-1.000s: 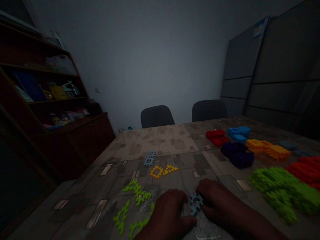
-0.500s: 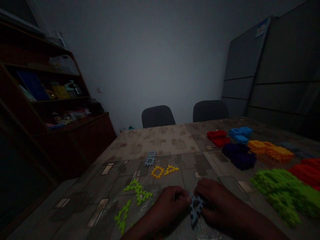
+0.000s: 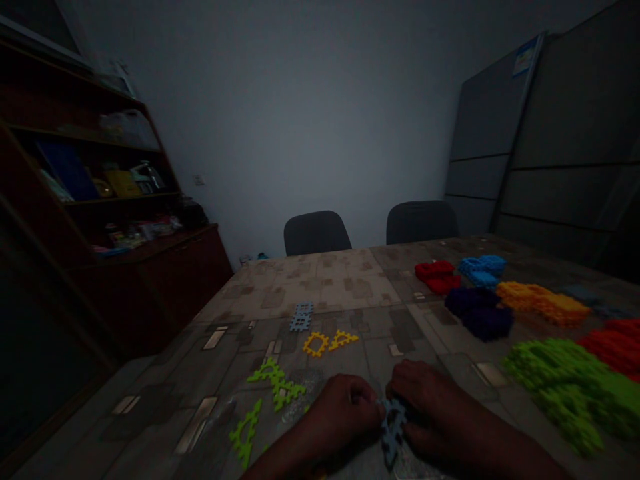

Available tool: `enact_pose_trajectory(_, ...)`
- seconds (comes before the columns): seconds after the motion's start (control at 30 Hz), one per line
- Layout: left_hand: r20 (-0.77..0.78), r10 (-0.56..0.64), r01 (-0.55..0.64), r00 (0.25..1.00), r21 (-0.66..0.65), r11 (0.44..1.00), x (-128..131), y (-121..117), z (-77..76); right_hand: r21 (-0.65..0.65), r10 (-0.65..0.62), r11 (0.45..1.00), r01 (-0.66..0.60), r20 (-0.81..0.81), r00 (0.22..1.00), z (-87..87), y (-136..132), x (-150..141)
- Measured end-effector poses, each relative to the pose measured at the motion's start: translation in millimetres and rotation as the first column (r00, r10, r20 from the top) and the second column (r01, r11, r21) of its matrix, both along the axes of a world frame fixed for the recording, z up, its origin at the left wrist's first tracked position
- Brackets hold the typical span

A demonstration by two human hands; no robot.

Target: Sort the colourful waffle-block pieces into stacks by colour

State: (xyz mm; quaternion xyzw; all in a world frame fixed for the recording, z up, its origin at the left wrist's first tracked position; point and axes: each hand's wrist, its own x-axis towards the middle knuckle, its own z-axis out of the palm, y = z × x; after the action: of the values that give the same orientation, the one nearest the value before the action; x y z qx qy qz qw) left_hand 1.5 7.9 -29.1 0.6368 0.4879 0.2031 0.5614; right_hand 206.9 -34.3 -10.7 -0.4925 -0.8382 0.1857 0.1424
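A grey-blue triangular interlocking tile [image 3: 393, 433] with notched edges is held between my hands near the table's front edge. My left hand [image 3: 347, 407] pinches its left side, fingers curled and thumb tip against it. From the right, my right hand [image 3: 427, 403] grips the tile with bent fingers. Left of my hands lie several lime-green tiles [image 3: 283, 390], some joined. Beyond them sit two yellow tiles [image 3: 316, 344], and farther off a pair of grey square tiles [image 3: 301, 316].
Stacks of tiles line the right side: lime green [image 3: 565, 380], red [image 3: 615, 343], orange [image 3: 540, 301], dark purple [image 3: 477, 312], light blue [image 3: 483, 268]. Two dark chairs [image 3: 317, 233] stand behind the patterned table [image 3: 330, 273]. A wooden shelf unit [image 3: 165, 280] is at left.
The grey-blue tile has turned slightly between my fingers, its pointed end now a little lower. Both hands remain almost in the same place.
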Motion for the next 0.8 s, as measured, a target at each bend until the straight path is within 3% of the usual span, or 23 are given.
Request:
enact_pose_trajectory(0.33,0.074,0.062,-0.052,0.995,-0.126,0.991,0,-2,4.9,-0.027,0.024,0.999,-0.024,-0.019,1.0,9.6,-4,-1)
enact_pose_trajectory(0.57,0.241,0.127,-0.071,0.962,-0.226,0.971,-3,2,6.0,-0.02,-0.017,1.0,0.013,-0.216,0.976,5.7,0,9)
enact_pose_trajectory(0.67,0.308,0.151,-0.072,0.94,-0.252,0.965,-2,3,7.7,-0.176,-0.17,0.979,0.101,-0.438,0.883,-1.2,6,11)
enact_pose_trajectory(0.8,0.356,0.184,-0.101,0.916,-0.239,0.966,0,2,7.9,-0.443,-0.384,0.894,0.065,-0.685,0.619,-21.1,13,2)
